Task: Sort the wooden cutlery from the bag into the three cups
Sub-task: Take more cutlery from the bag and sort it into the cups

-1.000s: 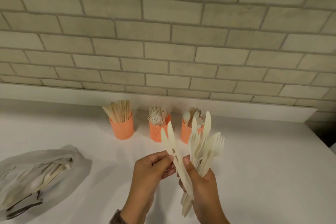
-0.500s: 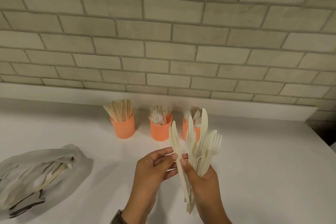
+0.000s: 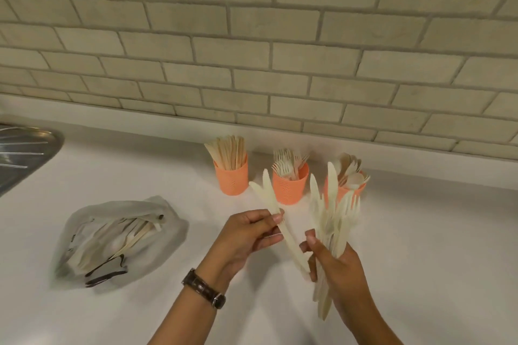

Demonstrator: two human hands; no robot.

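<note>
My left hand pinches two pale wooden knives, drawn apart to the left of the bundle. My right hand grips a fanned bundle of wooden cutlery, knives and forks mixed. Three orange cups stand in a row by the wall: the left cup holds knives, the middle cup holds forks, and the right cup, partly hidden behind the bundle, holds spoons. A translucent plastic bag with more cutlery lies on the counter at the left.
The white counter runs to a brick-tiled wall behind the cups. A steel sink drainer shows at the far left edge. A dark watch sits on my left wrist.
My left hand has pulled two knives out of the bundle and moved them left, away from my right hand. The view has shifted, so the sink now shows at the left.
</note>
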